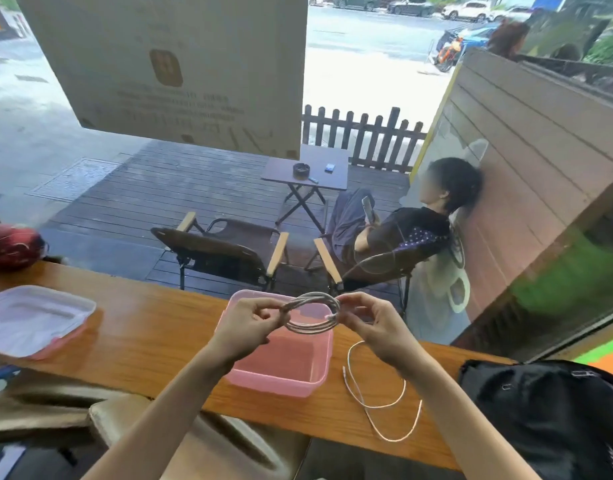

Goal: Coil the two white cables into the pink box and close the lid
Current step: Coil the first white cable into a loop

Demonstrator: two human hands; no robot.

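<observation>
Cable (pixel 312 311), light and springy, likely uncoils unless pinched across all its loops; the left hand (pixel 244 329) pinches the coil's left side, the right hand (pixel 374 322) its right side and end plug; the open pink box (pixel 281 372) sits just below both hands; the second cable (pixel 381 403) lies loose below the right hand; the lid (pixel 31 320) rests well left.

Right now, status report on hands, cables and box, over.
Left hand and right hand pinch coiled white cable above open pink plastic box. Second white cable loose on wooden counter. Lid aside, left.
</observation>
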